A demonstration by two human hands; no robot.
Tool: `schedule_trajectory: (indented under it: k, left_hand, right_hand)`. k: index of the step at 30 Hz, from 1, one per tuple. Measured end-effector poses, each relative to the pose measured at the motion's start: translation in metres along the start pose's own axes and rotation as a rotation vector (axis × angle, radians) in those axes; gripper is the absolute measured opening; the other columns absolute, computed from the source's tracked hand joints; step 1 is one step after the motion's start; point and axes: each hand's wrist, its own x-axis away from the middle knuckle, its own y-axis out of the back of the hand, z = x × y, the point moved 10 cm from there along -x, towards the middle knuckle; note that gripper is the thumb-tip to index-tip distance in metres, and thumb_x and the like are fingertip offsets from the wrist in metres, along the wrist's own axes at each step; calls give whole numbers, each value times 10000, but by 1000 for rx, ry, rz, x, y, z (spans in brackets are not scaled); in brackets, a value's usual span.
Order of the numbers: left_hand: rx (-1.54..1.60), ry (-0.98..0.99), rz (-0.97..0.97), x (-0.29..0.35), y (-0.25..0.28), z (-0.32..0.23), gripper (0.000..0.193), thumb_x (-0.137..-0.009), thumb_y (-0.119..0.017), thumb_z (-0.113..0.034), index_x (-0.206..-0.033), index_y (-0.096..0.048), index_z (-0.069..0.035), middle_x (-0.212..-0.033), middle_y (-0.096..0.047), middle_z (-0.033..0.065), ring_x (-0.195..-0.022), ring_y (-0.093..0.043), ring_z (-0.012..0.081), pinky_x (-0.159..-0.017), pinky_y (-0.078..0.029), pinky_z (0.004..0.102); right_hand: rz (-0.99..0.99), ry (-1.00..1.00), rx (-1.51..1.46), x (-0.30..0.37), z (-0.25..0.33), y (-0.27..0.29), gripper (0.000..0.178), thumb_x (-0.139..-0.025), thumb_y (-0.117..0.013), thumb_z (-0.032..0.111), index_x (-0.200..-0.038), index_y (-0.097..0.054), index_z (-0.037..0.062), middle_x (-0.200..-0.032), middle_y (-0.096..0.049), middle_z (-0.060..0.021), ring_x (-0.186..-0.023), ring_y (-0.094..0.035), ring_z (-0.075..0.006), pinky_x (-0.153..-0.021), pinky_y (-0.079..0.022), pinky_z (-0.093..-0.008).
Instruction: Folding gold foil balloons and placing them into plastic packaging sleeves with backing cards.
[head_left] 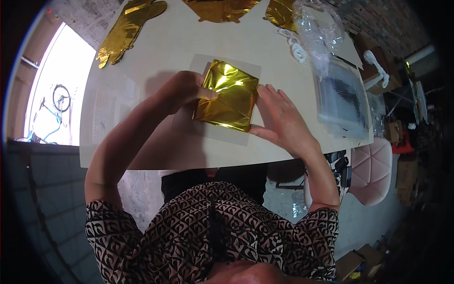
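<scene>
A folded square of shiny gold foil (231, 99) lies in front of me on the pale table, slightly turned. Beneath it, a flat translucent plastic sheet or sleeve (222, 136) sticks out past its edges. My left hand (188, 87) grips the square's left edge, thumb pressed on top, its other fingers mostly hidden from view. Along the right edge my right hand (283, 113) rests with fingers stretched out, thumb apart and touching near the lower right corner.
Flat gold foil shapes (127, 31) lie along the table's (156, 38) far side. White ribbon (298, 51), crumpled clear plastic (319, 28) and stacked clear plastic bags (345, 99) occupy the right. A pink padded chair (371, 170) stands beyond the right corner.
</scene>
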Motion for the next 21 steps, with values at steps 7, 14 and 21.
schedule_trajectory:
  k: [7, 14, 21]
  left_hand:
    - [-73, -3, 25, 1, -2, 2, 260, -827, -779, -108, -1012, -688, 51, -933, -712, 104, -801, -670, 150, -707, -533, 285]
    - [-31, -35, 25, 3, -8, -5, 261, -837, -779, -109, -1026, -688, 45, -892, -721, 105, -779, -692, 160, -694, -543, 275]
    - [-66, -24, 20, -2, -1, -10, 302, -755, -817, -155, -980, -737, 31, -869, -719, 114, -722, -655, 180, -677, -511, 293]
  right_hand:
    - [-129, 73, 90, -26, 22, 13, 1022, -773, -813, 436, -1532, -287, -3, -1580, -292, -260, -1482, -260, -416, -1210, -235, -509]
    - [21, 123, 165, -42, 13, -32, 1237, -754, -691, 717, -1582, -117, -2, -1624, -127, -286, -1526, -101, -409, -1240, -121, -490]
    - [89, 86, 186, -45, 13, -37, 1214, -768, -668, 723, -1587, -123, 12, -1625, -128, -286, -1527, -101, -408, -1241, -98, -484]
